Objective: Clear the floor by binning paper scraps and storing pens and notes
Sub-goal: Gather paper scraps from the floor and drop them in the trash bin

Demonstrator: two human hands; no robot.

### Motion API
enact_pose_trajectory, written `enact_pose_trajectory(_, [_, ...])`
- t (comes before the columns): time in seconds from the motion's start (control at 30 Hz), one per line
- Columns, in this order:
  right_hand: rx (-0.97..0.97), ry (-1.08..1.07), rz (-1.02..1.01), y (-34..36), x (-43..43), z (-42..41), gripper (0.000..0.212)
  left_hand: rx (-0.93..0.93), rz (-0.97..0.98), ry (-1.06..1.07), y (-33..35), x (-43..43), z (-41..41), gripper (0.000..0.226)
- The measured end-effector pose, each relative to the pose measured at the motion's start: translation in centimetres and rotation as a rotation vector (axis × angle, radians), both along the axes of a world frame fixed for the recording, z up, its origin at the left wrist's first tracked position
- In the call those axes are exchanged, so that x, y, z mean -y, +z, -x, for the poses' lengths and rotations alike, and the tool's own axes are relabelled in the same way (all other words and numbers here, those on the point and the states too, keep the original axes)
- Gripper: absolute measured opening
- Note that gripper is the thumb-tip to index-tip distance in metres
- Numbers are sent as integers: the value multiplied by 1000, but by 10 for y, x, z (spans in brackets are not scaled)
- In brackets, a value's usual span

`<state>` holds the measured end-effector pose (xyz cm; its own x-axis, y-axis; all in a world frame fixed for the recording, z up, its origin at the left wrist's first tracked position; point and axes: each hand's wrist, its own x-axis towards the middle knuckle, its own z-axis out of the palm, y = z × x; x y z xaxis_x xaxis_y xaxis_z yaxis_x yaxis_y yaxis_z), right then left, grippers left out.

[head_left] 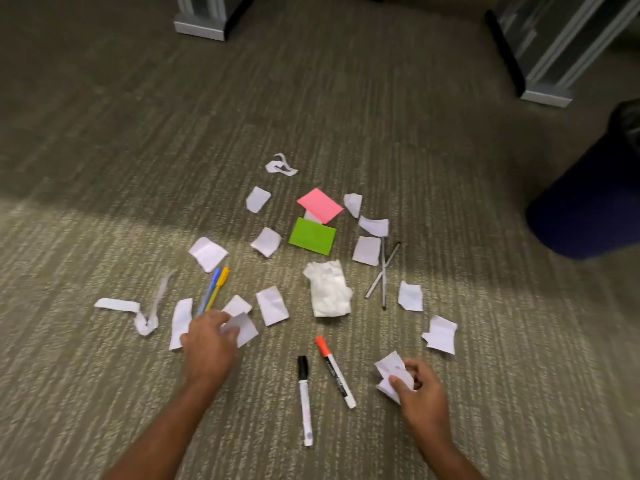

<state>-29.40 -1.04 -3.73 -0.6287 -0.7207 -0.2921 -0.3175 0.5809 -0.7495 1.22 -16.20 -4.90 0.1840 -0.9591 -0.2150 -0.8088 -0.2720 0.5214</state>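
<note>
The left hand (207,344) is down on the grey-green ribbed carpet floor (104,237), its fingers (227,332) spread over a small white torn paper scrap (246,328) that pokes out to the right of the fingertips; whether they have actually pinched it I cannot tell. Just beyond that hand, toward the far side, lie a blue pen and a yellow pen (214,289) side by side, their long axes running near-to-far and leaning a little to the right, caps at the far end. A second white scrap (180,322) lies touching the left edge of the hand.

The right hand (420,393) is at the near right with its fingers curled tight around a crumpled bunch of white paper pieces (393,372), thumb pressed on top.

The dark blue cylindrical bin (595,202) stands at the far right, well apart from both hands but clearly on the right hand's side. So the loaded right hand looks the better one to carry its bunch across, while the left hand is nearer the scraps on the left.

Between the hands, a black-capped white marker (304,400) and an orange-capped white marker (335,372) lie lengthwise, near-to-far.
</note>
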Motion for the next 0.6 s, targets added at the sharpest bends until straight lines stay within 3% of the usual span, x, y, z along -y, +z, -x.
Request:
enact_pose_trajectory(0.17, [-57, -51, -42, -2, -17, 18, 19, 11, 37, -23, -12, 4, -4, 14])
enact_pose_trajectory(0.37, [-202, 70, -167, -4, -19, 32, 11, -40, 80, -46, -21, 11, -9, 13])
enact_pose_trajectory(0.6, [-286, 177, -280, -6, -12, 38, 17, -93, 68, -26, -16, 12, -4, 9])
